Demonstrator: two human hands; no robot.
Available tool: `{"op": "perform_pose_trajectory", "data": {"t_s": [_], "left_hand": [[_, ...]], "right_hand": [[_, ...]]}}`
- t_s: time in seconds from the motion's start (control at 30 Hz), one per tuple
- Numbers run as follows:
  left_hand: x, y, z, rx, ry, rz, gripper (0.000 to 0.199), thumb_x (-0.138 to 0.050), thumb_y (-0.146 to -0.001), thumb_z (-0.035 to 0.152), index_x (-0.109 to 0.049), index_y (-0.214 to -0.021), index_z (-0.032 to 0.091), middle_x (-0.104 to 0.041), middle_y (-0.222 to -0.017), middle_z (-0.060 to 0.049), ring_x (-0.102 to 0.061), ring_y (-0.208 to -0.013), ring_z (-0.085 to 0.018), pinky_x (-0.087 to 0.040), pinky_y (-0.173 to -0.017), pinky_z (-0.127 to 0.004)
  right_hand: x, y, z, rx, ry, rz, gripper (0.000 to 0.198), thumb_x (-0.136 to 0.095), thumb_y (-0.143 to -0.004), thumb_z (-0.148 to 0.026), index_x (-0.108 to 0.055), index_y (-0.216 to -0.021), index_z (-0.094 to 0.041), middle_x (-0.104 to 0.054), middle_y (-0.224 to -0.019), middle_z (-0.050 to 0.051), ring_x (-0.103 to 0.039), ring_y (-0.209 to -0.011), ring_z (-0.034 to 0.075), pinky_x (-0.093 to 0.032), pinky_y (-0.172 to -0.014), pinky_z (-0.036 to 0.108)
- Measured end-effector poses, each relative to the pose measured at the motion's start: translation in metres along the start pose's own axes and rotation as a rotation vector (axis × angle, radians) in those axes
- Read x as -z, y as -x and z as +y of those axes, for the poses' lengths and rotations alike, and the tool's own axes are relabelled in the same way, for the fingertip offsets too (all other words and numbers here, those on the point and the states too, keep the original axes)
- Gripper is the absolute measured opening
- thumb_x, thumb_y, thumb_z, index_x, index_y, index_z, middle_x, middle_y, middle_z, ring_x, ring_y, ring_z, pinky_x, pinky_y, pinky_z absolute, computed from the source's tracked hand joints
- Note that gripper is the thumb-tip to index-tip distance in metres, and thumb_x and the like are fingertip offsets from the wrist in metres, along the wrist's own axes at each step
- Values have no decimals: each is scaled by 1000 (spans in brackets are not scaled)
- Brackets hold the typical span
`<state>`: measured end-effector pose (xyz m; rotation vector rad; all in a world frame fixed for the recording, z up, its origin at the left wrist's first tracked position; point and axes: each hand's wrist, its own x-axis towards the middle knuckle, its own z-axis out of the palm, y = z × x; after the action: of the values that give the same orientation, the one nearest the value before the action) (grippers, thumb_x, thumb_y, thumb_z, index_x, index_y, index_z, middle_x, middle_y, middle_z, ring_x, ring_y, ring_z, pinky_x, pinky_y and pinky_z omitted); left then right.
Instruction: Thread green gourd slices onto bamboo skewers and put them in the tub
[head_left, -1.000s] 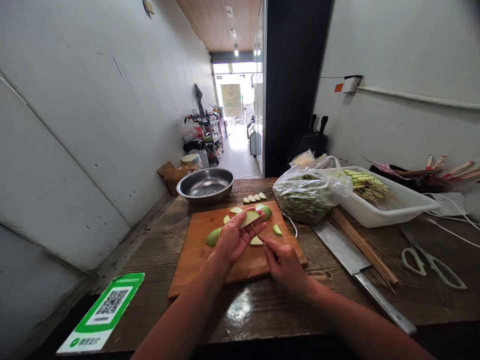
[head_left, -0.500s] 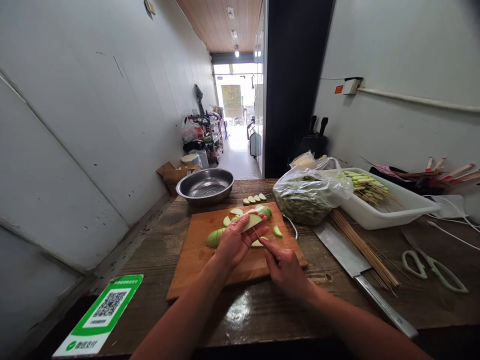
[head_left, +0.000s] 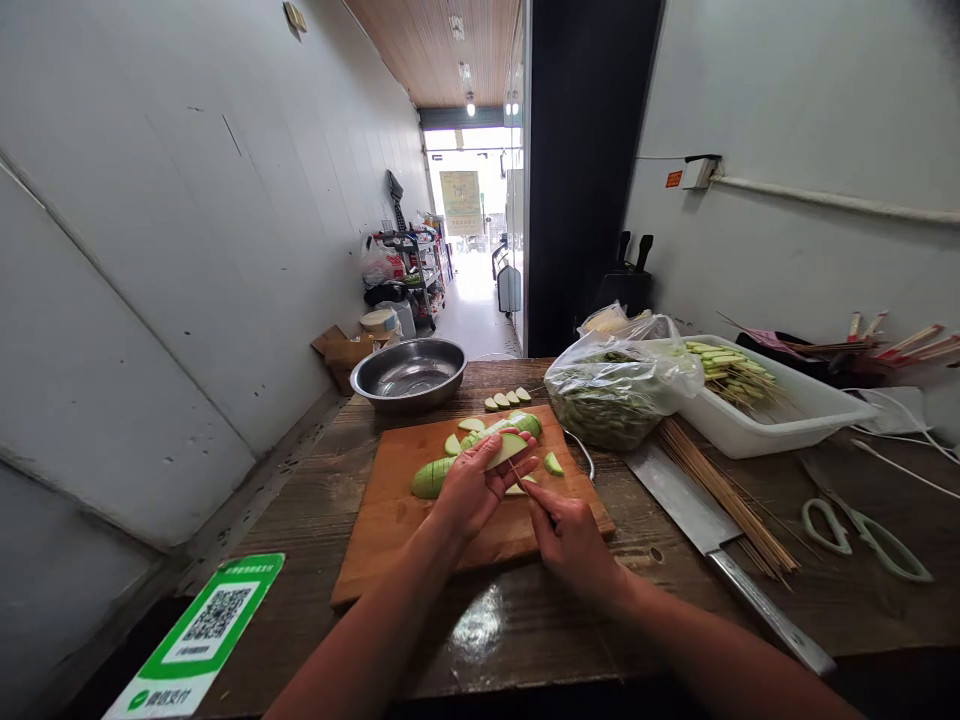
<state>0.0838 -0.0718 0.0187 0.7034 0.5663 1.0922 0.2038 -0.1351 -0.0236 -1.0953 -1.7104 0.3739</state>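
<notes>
Over the wooden cutting board, my left hand holds a pale green-edged vegetable slice between thumb and fingers. My right hand pinches a thin wooden skewer, whose far end meets the slice's lower edge; how deep it goes in I cannot tell. Behind and beside my left hand lies a cut green vegetable in slices, partly hidden. A loose piece rests at the board's right side. Beyond the board is a short row of slices, apparently on a skewer.
A steel basin stands at the back left. To the right are a plastic bag of greens, a white tub with skewered slices, a cleaver, bamboo skewers and scissors. A QR-code card lies front left.
The view has shifted very slightly. Both hands stay in nearly the same place, with the slice and skewer still held together.
</notes>
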Motion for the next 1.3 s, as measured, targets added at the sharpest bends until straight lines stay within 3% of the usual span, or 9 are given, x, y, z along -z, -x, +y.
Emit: {"op": "perform_pose_trajectory", "data": {"t_s": [0.17,0.27,0.43,0.57,0.7,0.93,1.17,1.3], "left_hand": [[-1,2,-5,29,-8,-42,20,-49,-83,16,-60,-94,5,-64,-102,-18,-57,-103,-29,-44,-92,-47],[-1,2,-5,31,1,-61,23,-49,-83,19,-59,-98,5,-63,-105,-19,-56,-105,-29,-43,-93,-45],[0,-2,1,150,121,-92,38,-44,-85,39,-55,-105,9,-59,-112,-19,-52,-110,-30,-44,-90,-48],[1,-2,-1,48,83,-25,31,-50,-83,33,-54,-104,10,-61,-107,-18,-54,-108,-30,-45,-89,-49],[3,-2,-5,-30,22,-39,25,-52,-82,27,-57,-100,10,-63,-103,-15,-56,-105,-27,-46,-89,-47],[5,-3,-8,-35,-31,-41,18,-54,-81,23,-60,-91,10,-64,-102,-14,-55,-105,-28,-48,-85,-46],[-5,1,-19,51,-81,-63,21,-57,-78,23,-63,-93,10,-65,-99,-14,-59,-98,-25,-52,-75,-31],[-2,-3,-12,-39,-51,-52,20,-56,-79,24,-63,-92,11,-64,-98,-11,-59,-99,-25,-51,-79,-36]], "right_hand": [[0,-2,0,-14,8,5,27,-40,-85,-16,-65,-93,-16,-69,-82,8,-64,-72,18,-49,-66,27],[0,-4,3,-17,17,7,26,-39,-86,-17,-64,-90,-16,-68,-80,8,-63,-72,18,-47,-66,27],[0,-7,6,-55,47,21,25,-38,-87,-20,-62,-81,-16,-66,-74,6,-61,-68,16,-43,-64,25],[-1,-8,7,-43,92,6,25,-38,-88,-21,-57,-72,-16,-62,-67,4,-56,-61,15,-39,-59,24],[-4,-6,10,-37,114,-23,24,-38,-88,-21,-56,-73,-17,-61,-67,4,-56,-63,14,-37,-59,23],[-7,-5,15,-37,98,-42,24,-38,-88,-22,-55,-72,-17,-61,-68,4,-55,-62,14,-36,-59,24],[-1,-13,9,-118,80,15,33,-36,-89,-26,-48,-59,-18,-54,-56,1,-49,-54,12,-34,-54,23],[1,-16,7,-147,16,-28,36,-36,-90,-29,-48,-58,-19,-51,-50,-2,-49,-51,11,-36,-56,22]]}}
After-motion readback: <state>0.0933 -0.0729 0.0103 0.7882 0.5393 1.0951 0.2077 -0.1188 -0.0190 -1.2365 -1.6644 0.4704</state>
